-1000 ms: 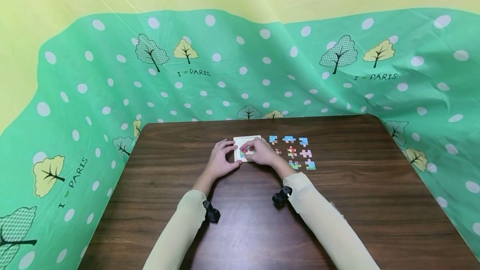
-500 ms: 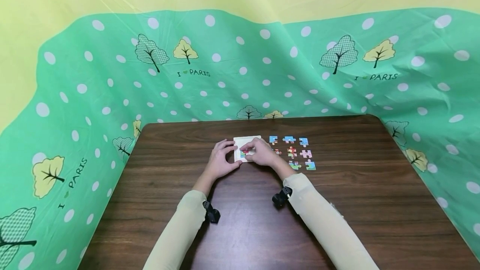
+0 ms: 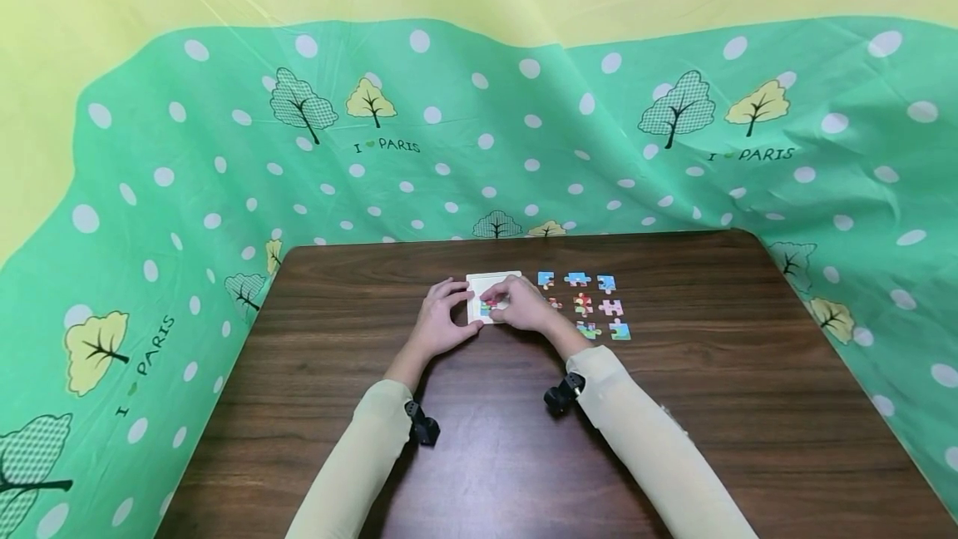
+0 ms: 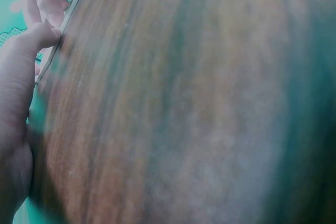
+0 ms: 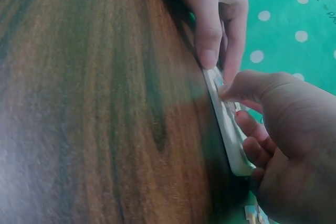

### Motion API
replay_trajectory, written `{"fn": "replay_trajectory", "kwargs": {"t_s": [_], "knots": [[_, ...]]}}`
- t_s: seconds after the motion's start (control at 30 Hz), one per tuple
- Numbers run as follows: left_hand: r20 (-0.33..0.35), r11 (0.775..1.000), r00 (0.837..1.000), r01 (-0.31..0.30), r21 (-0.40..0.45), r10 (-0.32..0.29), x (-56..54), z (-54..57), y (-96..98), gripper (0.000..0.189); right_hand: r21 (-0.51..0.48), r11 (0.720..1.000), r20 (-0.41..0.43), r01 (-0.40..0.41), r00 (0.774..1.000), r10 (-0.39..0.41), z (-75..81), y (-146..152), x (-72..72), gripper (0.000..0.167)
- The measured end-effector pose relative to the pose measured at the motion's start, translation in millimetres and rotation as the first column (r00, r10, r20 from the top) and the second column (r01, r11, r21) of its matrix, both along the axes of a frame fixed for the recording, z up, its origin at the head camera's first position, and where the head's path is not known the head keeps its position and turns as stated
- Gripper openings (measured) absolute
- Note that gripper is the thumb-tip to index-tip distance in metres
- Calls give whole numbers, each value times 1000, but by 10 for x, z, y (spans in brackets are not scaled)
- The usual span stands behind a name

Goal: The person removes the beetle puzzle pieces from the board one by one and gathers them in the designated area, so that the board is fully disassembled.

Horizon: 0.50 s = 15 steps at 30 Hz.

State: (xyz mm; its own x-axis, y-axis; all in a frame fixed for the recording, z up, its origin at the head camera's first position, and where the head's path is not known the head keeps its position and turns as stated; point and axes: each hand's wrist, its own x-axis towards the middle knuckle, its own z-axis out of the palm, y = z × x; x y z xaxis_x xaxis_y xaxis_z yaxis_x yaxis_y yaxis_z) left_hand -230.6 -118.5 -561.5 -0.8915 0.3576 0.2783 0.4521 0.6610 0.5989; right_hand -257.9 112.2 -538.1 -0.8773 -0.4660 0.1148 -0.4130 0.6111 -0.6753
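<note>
A white puzzle tray (image 3: 494, 279) lies on the dark wooden table, with a small colourful jigsaw piece (image 3: 486, 307) near its front left corner. My left hand (image 3: 437, 319) holds that corner, thumb at the front edge and fingers along the left side. Reaching over the tray from the right, my right hand (image 3: 526, 304) pinches the piece with thumb and index finger and covers much of the tray. In the right wrist view the right thumb (image 5: 252, 85) presses down inside the tray's rim (image 5: 223, 129), close to the left fingertips.
Several loose jigsaw pieces (image 3: 582, 304) lie in rows right of the tray, some partly behind the right hand. The brown table (image 3: 479, 456) ends at a green and yellow curtain (image 3: 449, 165). Each wrist wears a small black camera (image 3: 563, 393).
Hardly anything moves; both hands keep their places at the tray, and the right fingertips shift very slightly over the piece. The loose pieces stay put.
</note>
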Motion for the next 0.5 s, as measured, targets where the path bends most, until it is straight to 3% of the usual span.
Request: {"fn": "replay_trajectory", "kwargs": {"t_s": [0.5], "knots": [[-49, 1000, 999, -8, -2, 8, 1, -6, 22, 57, 19, 1000, 60, -9, 998, 8, 259, 84, 73, 35]]}}
